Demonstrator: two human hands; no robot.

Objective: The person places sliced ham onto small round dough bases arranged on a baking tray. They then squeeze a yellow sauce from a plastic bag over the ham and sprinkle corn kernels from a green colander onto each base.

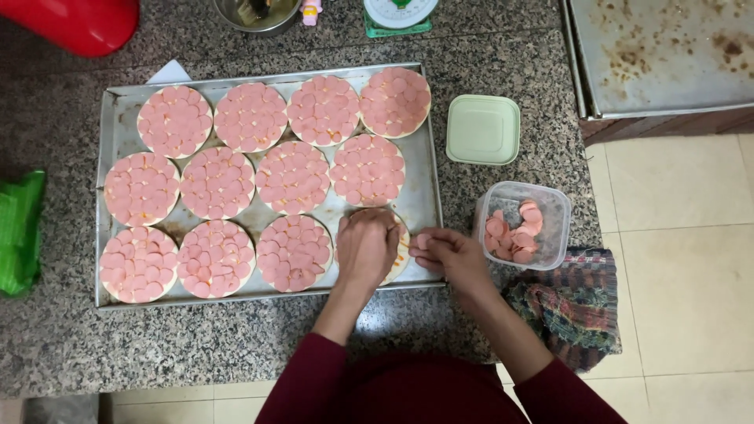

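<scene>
In the head view, the left hand (pixel 366 247) lies flat, fingers loosely curled, over the last dough round (pixel 399 255) at the tray's (pixel 118 126) near right corner. The right hand (pixel 449 255) pinches sausage slices (pixel 422 240) just beside it. They look light, soft, slippery; best gripped by the edges. Round discs, lying flat, no long axis.

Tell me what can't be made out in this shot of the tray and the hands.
Head view only:
- Last round base: mostly covered by the left hand, so its toppings are unseen.
- Right hand: holds pink slices, count unclear, fingers hide them.
- Red object, metal bowl and scale: cut off by the top edge.
</scene>
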